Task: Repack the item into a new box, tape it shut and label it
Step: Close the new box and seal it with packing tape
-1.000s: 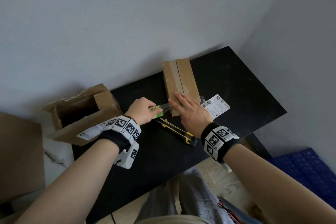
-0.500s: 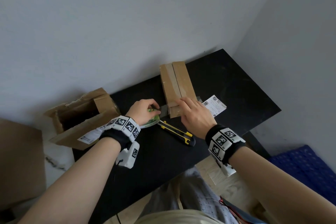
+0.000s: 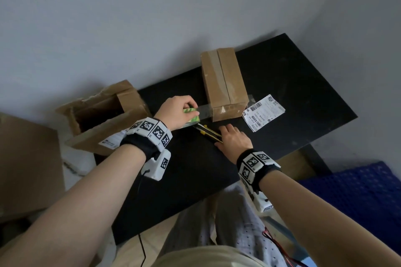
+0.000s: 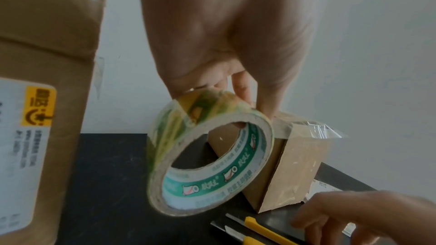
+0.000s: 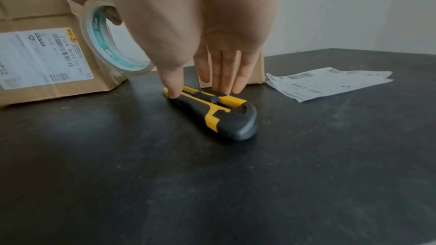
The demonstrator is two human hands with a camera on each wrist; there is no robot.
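The new brown box (image 3: 223, 84) lies closed on the black table (image 3: 303, 97), with clear tape along its top seam. A strip of tape runs from its near end to the tape roll (image 3: 192, 115), which my left hand (image 3: 180, 111) grips just left of the box. In the left wrist view the roll (image 4: 210, 165) is tilted, with the fingers curled over its rim. My right hand (image 3: 233, 140) rests on the yellow-black utility knife (image 3: 209, 133). In the right wrist view its thumb and straight fingers (image 5: 224, 81) touch either side of the knife (image 5: 219, 113), which lies flat on the table.
A white shipping label sheet (image 3: 263, 112) lies right of the box. The old torn box (image 3: 104, 115) stands open at the table's left edge, with a label on its side. Flat cardboard (image 3: 28, 165) leans at the far left and something blue (image 3: 358, 191) sits at the lower right.
My right hand has left the box's near end and come down onto the knife. My left hand has pulled the roll leftward, which has drawn out a strip of tape.
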